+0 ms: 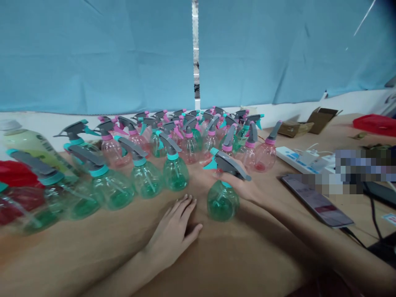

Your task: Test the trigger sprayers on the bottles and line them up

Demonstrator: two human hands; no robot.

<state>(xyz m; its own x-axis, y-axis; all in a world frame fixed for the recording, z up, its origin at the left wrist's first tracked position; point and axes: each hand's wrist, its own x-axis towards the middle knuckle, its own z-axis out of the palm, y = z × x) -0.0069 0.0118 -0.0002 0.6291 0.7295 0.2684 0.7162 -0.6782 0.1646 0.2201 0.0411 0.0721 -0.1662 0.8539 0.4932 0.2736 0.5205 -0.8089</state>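
My right hand (244, 187) grips a green spray bottle (222, 201) just below its grey and teal trigger head, and the bottle stands upright on the wooden table (235, 255). My left hand (175, 233) lies flat on the table to the left of that bottle, fingers stretched out and holding nothing. Behind both hands stand several green spray bottles (175, 171) in a row, and further back several pink spray bottles (264, 154) with grey heads.
A phone (315, 200) lies on the table to the right, beside a white power strip (301, 161) with cables. Open cardboard boxes (320, 119) and a red tray (375, 123) sit at the far right. A pale green bottle (29, 144) and red objects stand at the left. A blue curtain hangs behind.
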